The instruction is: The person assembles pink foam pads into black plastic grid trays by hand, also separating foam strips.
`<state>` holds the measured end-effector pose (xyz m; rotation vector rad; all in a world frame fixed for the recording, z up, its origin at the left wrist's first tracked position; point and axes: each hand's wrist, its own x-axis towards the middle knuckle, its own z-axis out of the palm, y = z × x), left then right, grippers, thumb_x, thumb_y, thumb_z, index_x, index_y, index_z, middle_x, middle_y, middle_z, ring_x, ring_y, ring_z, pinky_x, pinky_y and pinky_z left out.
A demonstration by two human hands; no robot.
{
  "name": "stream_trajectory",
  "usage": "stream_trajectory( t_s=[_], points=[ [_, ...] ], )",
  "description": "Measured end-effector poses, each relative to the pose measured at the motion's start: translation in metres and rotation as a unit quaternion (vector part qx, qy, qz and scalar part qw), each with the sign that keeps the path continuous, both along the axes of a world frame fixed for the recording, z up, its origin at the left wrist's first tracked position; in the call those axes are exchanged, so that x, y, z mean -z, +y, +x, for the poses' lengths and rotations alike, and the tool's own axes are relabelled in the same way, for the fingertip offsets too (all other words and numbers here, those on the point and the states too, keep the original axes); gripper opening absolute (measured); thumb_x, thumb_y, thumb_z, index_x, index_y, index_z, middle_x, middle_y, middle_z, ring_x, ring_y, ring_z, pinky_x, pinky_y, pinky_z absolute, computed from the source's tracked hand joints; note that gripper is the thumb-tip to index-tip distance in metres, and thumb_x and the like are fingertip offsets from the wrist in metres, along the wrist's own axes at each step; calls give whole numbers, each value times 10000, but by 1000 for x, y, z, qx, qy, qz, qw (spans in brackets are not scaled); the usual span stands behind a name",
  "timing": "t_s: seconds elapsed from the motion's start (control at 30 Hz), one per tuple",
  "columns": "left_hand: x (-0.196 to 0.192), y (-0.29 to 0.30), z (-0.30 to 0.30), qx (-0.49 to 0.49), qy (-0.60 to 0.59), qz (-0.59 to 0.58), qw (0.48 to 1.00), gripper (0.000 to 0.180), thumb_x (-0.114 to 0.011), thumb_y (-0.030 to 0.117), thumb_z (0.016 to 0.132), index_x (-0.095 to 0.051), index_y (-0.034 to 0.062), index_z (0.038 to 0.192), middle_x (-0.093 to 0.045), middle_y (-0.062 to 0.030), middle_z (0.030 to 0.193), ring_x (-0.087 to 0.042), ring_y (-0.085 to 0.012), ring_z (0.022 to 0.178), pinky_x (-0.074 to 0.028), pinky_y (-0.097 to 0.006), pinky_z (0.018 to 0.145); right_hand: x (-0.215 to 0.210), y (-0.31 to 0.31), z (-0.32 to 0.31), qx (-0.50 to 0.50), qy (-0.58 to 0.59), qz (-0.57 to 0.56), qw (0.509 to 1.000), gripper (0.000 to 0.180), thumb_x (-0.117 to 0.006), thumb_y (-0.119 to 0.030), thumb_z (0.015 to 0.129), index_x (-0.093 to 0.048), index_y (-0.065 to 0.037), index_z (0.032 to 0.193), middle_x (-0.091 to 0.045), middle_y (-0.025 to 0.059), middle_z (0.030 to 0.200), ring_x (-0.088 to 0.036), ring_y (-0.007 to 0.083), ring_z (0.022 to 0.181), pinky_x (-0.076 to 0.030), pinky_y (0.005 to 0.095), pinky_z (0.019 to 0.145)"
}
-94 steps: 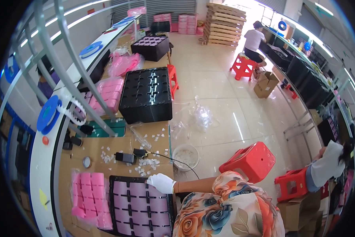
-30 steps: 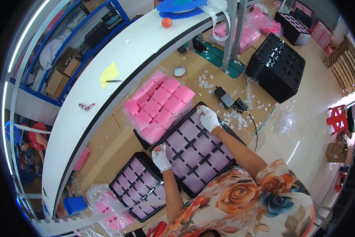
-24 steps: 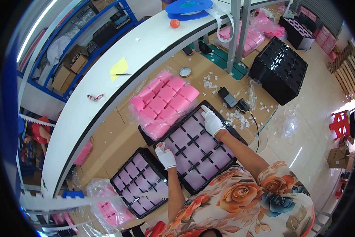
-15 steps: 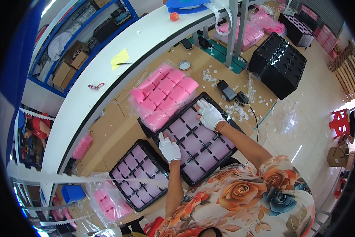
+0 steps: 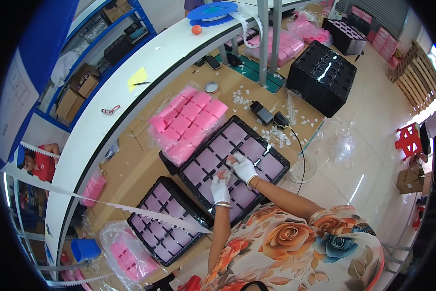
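Note:
Both my hands wear white gloves with bare fingertips. They are close together above a large black tray (image 5: pixel 272 183) whose cells hold pale purple foam blocks (image 5: pixel 271 166), split by black cross-shaped dividers. My left hand (image 5: pixel 221 189) has its fingers drawn together over the tray's middle. Just right of it, my right hand (image 5: pixel 244 169) bends its fingers inward. Whatever the fingertips may hold is too small to make out. A second black tray (image 5: pixel 206 220) with purple blocks lies to the left. Bagged pink foam blocks (image 5: pixel 193 119) rest against the large tray's far side.
A white curved counter (image 5: pixel 89 140) borders the work table, with a blue reel (image 5: pixel 213 13) on it. Stacked black trays (image 5: pixel 322 77) stand at the right. A handheld device (image 5: pixel 262 112) lies among white scraps. A serrated white strip (image 5: pixel 116 206) crosses the left side. Someone in red (image 5: pixel 44 162) is beyond.
My hands have come from apart, near the tray's far and left edges, to close together over its middle. Their fingers have drawn in. The whole view has shifted slightly.

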<state>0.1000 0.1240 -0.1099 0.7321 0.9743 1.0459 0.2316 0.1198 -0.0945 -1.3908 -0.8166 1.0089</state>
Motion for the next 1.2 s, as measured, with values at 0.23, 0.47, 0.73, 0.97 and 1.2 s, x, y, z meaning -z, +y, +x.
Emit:
stream_trajectory(
  t_s=[0.23,0.47,0.73,0.97,1.2],
  points=[
    [24,-3,-17,-55,-144,-10,988,254,-414,58,900,-452,-90,1103,-538,-220,1059,-576,-340,949,-505,-398,855,22,7,33,68,414,20,907,248,-353,-2,880,-504,54,1069,-590,166,963,-602,265,873,-492,331,824],
    [27,-1,-50,-123,-160,-36,979,261,-395,10,857,-456,-90,1089,-530,-234,1074,-574,-374,944,-504,-414,859,56,34,71,212,578,56,786,300,-318,-15,879,-450,44,1142,-491,217,1198,-483,331,1131,-432,391,931],
    [-13,-13,-45,-126,312,89,937,322,-486,-54,820,-430,-18,1136,-500,-159,1088,-543,-207,1007,-444,-310,914,14,15,79,155,68,11,985,310,-400,44,826,-486,47,1123,-600,165,1046,-596,221,967,-464,264,858],
    [12,-16,-59,-122,446,148,874,370,-552,-39,776,-462,0,1132,-499,-128,1078,-559,-188,923,-461,-267,783,-15,-7,62,79,-177,-6,981,327,-494,19,792,-554,-17,1112,-647,114,970,-622,175,900,-466,246,804],
    [-55,-61,-4,6,138,105,985,221,-426,8,883,-516,-36,1080,-593,-110,931,-596,-166,817,-489,-262,753,-38,-60,20,-44,97,-1,994,303,-394,61,801,-583,19,1035,-616,63,938,-579,127,884,-447,230,830]
  ],
)
